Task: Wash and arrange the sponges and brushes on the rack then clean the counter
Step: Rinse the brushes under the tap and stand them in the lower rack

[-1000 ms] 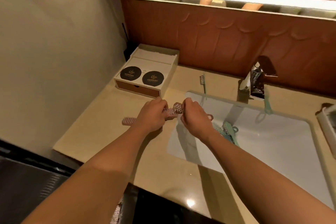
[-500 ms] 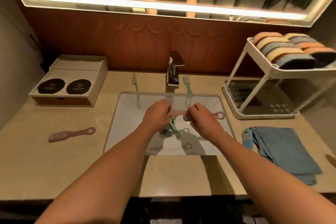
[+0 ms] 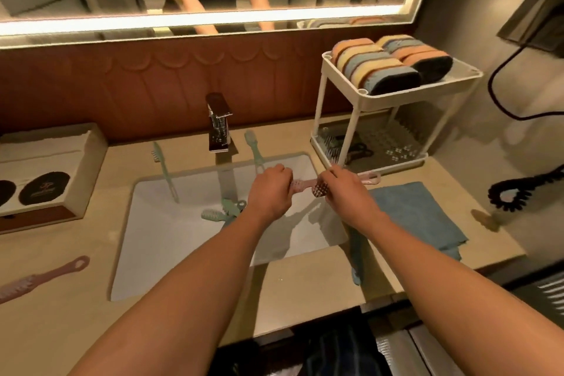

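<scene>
Over the right part of the white sink [image 3: 171, 253], my left hand [image 3: 270, 192] and my right hand [image 3: 345, 195] grip a pink brush [image 3: 305, 185] between them. A bristled pink head shows at my right fingers, and a loop end sticks out past that hand. Whether this is one brush or two, I cannot tell. Green brushes [image 3: 219, 214] lie in the basin. Two more green ones lean on the sink's back rim [image 3: 164, 168] [image 3: 254, 149]. Another pink brush [image 3: 39, 279] lies on the counter at far left. The white two-tier rack [image 3: 396, 101] carries several sponges [image 3: 390, 64] on top.
A chrome faucet [image 3: 218, 122] stands behind the sink, no water visible. A blue cloth [image 3: 418, 217] lies on the counter right of the sink, with a bluish brush [image 3: 355, 256] at its left edge. A white box [image 3: 45, 168] sits far left; a black coiled cord [image 3: 512, 195] hangs far right.
My view swung right from the counter's left end to the sink and rack. Both hands carried the pink brush rightward over the basin, and one pink brush stayed on the left counter.
</scene>
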Demonstrator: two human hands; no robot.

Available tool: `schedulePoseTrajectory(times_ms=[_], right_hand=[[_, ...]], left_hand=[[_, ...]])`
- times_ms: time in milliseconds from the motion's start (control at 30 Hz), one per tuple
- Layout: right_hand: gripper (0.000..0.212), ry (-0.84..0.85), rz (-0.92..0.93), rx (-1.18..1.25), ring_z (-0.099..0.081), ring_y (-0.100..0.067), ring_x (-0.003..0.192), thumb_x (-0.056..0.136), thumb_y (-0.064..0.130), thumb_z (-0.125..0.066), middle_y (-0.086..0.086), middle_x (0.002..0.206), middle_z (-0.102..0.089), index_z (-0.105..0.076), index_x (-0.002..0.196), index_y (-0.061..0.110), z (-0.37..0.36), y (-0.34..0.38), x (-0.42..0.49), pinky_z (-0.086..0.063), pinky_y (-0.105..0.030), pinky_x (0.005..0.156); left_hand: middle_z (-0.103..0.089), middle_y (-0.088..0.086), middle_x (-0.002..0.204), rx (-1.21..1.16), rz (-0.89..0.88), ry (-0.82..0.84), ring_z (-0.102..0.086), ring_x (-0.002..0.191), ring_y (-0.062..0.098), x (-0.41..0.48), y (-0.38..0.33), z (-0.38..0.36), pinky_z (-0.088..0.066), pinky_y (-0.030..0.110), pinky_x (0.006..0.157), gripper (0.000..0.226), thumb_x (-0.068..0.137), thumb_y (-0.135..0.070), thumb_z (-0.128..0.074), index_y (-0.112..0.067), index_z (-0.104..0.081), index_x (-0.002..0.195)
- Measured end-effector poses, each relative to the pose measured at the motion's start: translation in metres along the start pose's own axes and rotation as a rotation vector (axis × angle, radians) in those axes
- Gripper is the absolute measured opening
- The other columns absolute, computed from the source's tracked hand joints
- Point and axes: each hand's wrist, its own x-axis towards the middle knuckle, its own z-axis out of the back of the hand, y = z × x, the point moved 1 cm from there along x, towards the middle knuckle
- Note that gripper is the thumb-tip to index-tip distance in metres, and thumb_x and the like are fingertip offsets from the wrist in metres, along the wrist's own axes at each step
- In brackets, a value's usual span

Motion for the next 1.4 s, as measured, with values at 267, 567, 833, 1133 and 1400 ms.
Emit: schedulePoseTrajectory(times_ms=[267,567,833,1133,1400], right_hand=[[0.034,0.018,-0.104,-0.047,-0.055,-0.026,0.114,0.093,0.012,-0.062,-0.002,0.123,-0.055,-0.056,0.126,0.021,0.005,-0.064,-0.012,-0.040,-0.038,0.099],[0.031,-0.031,-0.197,-0.064,-0.058,-0.022,0.112,0.093,0.016,-0.063,0.002,0.123,-0.058,-0.057,0.123,0.025,0.000,-0.105,0.000,-0.035,-0.038,0.101],[0.036,-0.025,-0.184,0.004,-0.057,-0.028,0.111,0.094,0.009,-0.060,-0.004,0.128,-0.057,-0.057,0.128,0.019,0.000,-0.102,0.026,-0.042,-0.040,0.098],[0.038,0.096,-0.271,0.015,-0.054,-0.030,0.120,0.097,0.006,-0.057,-0.013,0.125,-0.060,-0.057,0.134,0.015,-0.018,-0.110,0.058,-0.048,-0.041,0.098],[0.030,0.203,-0.277,0.005,-0.065,-0.029,0.106,0.101,0.015,-0.051,-0.011,0.115,-0.068,-0.063,0.128,0.021,-0.023,-0.116,0.077,-0.056,-0.038,0.088]], left_hand=[[-0.058,0.003,0.100,-0.067,0.066,0.005,-0.052,0.085,0.021,0.037,-0.022,-0.013,-0.055,0.042,0.076,0.004,0.095,-0.019,-0.063,-0.020,-0.059,0.093],[-0.055,0.007,0.106,-0.009,0.177,-0.031,-0.050,0.092,0.024,0.056,-0.010,-0.026,-0.051,0.040,0.076,0.015,0.094,-0.004,-0.060,-0.014,-0.057,0.104],[-0.056,0.004,0.107,-0.057,0.238,-0.049,-0.050,0.093,0.021,0.072,-0.012,-0.037,-0.053,0.042,0.087,0.012,0.097,-0.011,-0.060,-0.017,-0.059,0.108],[-0.058,0.006,0.109,-0.021,0.239,-0.071,-0.051,0.094,0.023,0.090,-0.024,-0.053,-0.051,0.043,0.088,0.018,0.095,-0.014,-0.064,-0.018,-0.059,0.112],[-0.059,0.006,0.111,-0.004,0.237,-0.074,-0.053,0.095,0.024,0.101,-0.021,-0.059,-0.052,0.044,0.086,0.019,0.096,-0.015,-0.063,-0.017,-0.059,0.114]])
